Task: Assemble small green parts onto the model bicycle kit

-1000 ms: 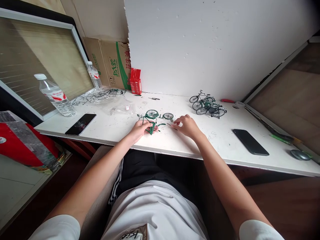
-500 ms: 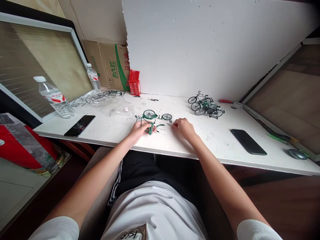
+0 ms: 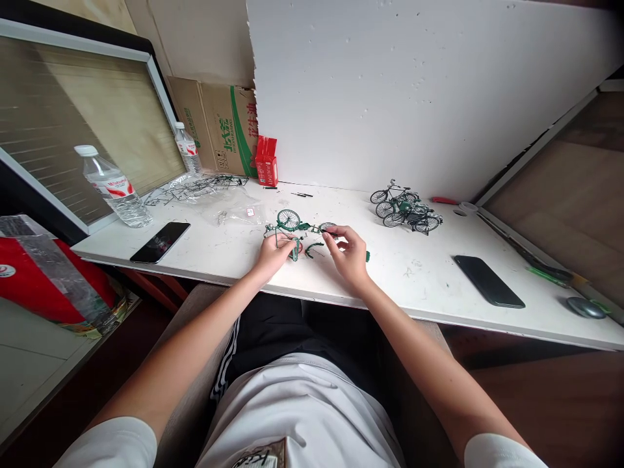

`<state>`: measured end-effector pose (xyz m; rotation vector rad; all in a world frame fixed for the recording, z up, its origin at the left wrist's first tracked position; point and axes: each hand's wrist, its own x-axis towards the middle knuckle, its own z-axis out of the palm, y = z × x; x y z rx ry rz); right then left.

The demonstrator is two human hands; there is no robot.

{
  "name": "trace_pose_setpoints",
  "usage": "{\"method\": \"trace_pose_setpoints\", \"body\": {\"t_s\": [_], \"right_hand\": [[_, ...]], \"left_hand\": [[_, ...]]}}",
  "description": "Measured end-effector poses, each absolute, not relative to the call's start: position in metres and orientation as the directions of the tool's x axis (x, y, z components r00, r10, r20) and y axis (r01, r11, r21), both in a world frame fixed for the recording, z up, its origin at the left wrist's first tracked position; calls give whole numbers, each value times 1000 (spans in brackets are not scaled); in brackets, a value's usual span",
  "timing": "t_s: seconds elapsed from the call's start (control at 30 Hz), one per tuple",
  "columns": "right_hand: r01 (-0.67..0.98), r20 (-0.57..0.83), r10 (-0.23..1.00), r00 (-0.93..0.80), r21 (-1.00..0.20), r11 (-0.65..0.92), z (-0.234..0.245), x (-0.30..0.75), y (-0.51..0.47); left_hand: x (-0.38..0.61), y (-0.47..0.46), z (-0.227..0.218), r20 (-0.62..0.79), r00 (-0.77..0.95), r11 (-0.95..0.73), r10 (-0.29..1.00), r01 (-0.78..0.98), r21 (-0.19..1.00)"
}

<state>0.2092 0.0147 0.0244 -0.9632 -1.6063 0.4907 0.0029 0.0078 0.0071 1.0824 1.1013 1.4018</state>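
My left hand (image 3: pixel 273 253) is closed around the green frame of a miniature bicycle (image 3: pixel 296 249), held low over the white table. Just beyond it is a spoked wheel (image 3: pixel 288 220) with green parts beside it. My right hand (image 3: pixel 348 253) is bent in a pinch, its thumb and index tips at a smaller spoked wheel (image 3: pixel 327 226) that they partly cover. What lies between those tips is too small to make out. A curved dark green piece (image 3: pixel 314 248) rests between the hands, and another small green piece (image 3: pixel 368 256) shows beside my right hand.
Several assembled miniature bicycles (image 3: pixel 404 207) stand at the back right. Two phones (image 3: pixel 489 281) (image 3: pixel 160 242) flank the work area. Bottles (image 3: pixel 114 188), dark part sprues (image 3: pixel 195 188), a plastic bag (image 3: pixel 238 211) and a red box (image 3: pixel 266 161) occupy the left and back.
My right hand has shifted left and slightly forward, to the smaller wheel; the thin dark piece at its fingertips no longer shows. The larger wheel looks more tilted up. My left hand keeps its hold.
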Motion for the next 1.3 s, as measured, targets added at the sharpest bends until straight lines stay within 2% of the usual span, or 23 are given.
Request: {"method": "trace_pose_setpoints", "body": {"t_s": [0.2, 0.33, 0.73, 1.3], "right_hand": [[354, 723, 677, -138, -602, 716, 11, 204, 8], [416, 707, 670, -227, -552, 723, 9, 202, 8], [442, 685, 666, -294, -521, 730, 8, 201, 10], [447, 663, 683, -309, -533, 719, 10, 201, 8]], "left_hand": [[4, 9, 6, 92, -122, -107, 988, -122, 987], [4, 8, 5, 127, -135, -144, 983, -117, 983], [2, 10, 0, 190, -172, -199, 967, -33, 980], [0, 13, -4, 175, -170, -181, 970, -19, 983]]}}
